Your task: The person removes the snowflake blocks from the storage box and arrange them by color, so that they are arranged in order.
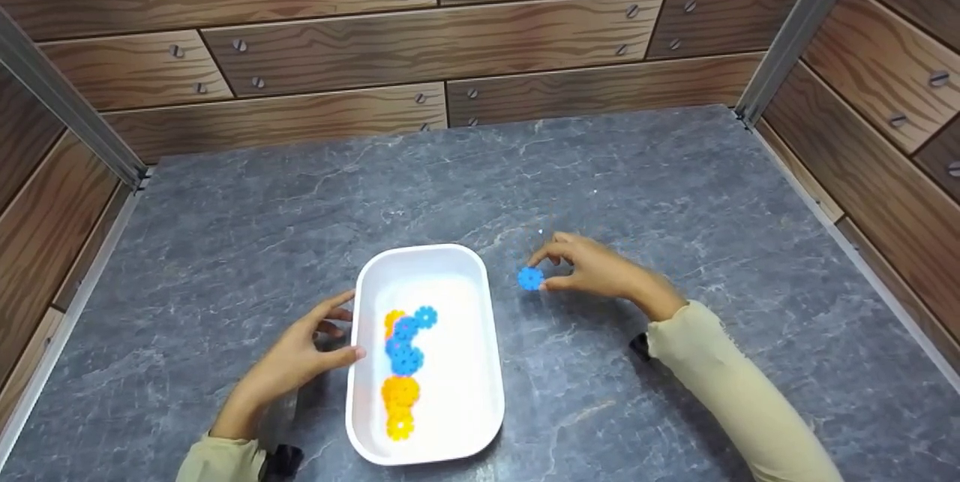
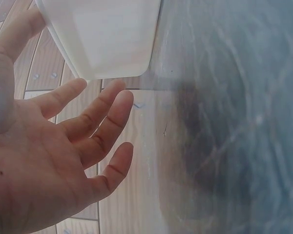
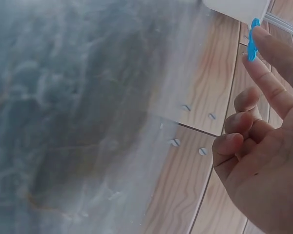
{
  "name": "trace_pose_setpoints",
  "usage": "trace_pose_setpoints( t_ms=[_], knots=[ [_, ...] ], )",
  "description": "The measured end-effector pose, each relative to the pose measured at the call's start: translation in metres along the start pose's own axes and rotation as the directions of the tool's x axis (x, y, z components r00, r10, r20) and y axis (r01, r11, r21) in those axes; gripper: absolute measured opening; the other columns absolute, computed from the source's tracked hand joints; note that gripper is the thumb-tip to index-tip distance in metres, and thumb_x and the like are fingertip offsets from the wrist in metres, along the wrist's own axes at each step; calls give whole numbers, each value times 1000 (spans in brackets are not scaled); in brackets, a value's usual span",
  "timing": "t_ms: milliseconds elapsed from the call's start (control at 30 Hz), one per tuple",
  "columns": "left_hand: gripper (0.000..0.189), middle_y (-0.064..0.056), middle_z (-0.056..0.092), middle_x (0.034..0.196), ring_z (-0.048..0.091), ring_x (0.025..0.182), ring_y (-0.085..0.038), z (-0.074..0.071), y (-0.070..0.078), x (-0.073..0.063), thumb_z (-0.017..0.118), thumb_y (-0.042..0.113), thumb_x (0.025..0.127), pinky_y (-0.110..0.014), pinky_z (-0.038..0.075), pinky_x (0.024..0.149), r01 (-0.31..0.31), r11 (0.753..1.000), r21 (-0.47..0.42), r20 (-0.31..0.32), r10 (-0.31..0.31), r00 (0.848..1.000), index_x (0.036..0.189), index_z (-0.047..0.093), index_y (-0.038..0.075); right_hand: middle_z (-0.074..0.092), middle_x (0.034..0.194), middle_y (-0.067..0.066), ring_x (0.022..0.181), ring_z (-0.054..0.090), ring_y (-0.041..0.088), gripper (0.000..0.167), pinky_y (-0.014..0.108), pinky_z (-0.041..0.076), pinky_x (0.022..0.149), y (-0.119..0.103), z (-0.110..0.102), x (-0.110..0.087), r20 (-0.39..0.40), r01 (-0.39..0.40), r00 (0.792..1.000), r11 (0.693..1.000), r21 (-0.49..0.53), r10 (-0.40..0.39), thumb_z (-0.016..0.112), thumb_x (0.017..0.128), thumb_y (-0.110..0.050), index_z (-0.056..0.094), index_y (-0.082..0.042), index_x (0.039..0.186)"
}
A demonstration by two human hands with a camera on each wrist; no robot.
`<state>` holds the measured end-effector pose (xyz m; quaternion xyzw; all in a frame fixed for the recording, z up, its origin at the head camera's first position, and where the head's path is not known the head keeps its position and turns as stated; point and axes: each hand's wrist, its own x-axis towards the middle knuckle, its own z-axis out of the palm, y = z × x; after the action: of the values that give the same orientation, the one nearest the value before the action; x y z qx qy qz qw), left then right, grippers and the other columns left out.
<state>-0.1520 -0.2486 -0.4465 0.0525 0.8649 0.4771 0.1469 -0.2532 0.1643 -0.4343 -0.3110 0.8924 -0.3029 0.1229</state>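
Right hand (image 1: pixel 596 270) pinches a blue disc (image 1: pixel 530 278); the spread left hand (image 1: pixel 296 350) touches a nearby white tray (image 1: pixel 461 392) of discs (image 1: pixel 406 359).

Overlapping flower-shaped pieces (image 1: pixel 406 359): count unclear. Left wrist view: tray (image 2: pixel 110 39) cut off at top, tabletop (image 2: pixel 239 97) blurred.
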Motion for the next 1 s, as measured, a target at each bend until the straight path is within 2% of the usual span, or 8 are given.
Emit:
trace_pose_setpoints(
  t_ms=[167,400,700,1000],
  knots=[
    [80,-17,52,132,52,107,-26,0,1,-1,78,28,81,-34,46,79,-2,1000,-5,3,2,1000,149,37,14,55,94,3,87,49,17,31,32,41,78,6,6,1,15,-2,1000,999,-46,2,73,86,-26,69,-18,115],
    [80,-17,53,131,52,106,-27,1,-2,1,78,28,80,-34,46,80,-9,1000,-1,-2,9,1000,148,38,15,55,91,4,81,45,15,31,28,37,74,10,10,1,46,-11,999,998,-65,14,75,83,-24,70,-17,113],
    [80,-15,53,131,52,106,-26,1,-1,2,78,30,80,-34,45,80,8,1000,-3,-2,-8,1000,148,38,17,56,95,1,85,48,13,30,30,40,78,10,13,2,83,-32,996,994,-105,40,75,83,-26,70,-18,111],
    [80,-16,53,131,53,106,-25,1,-1,1,78,28,80,-35,45,81,0,1000,-9,2,0,1000,149,38,15,56,96,1,88,51,14,31,34,43,81,10,15,2,104,-45,993,991,-123,58,75,83,-27,70,-20,113]
  ],
)
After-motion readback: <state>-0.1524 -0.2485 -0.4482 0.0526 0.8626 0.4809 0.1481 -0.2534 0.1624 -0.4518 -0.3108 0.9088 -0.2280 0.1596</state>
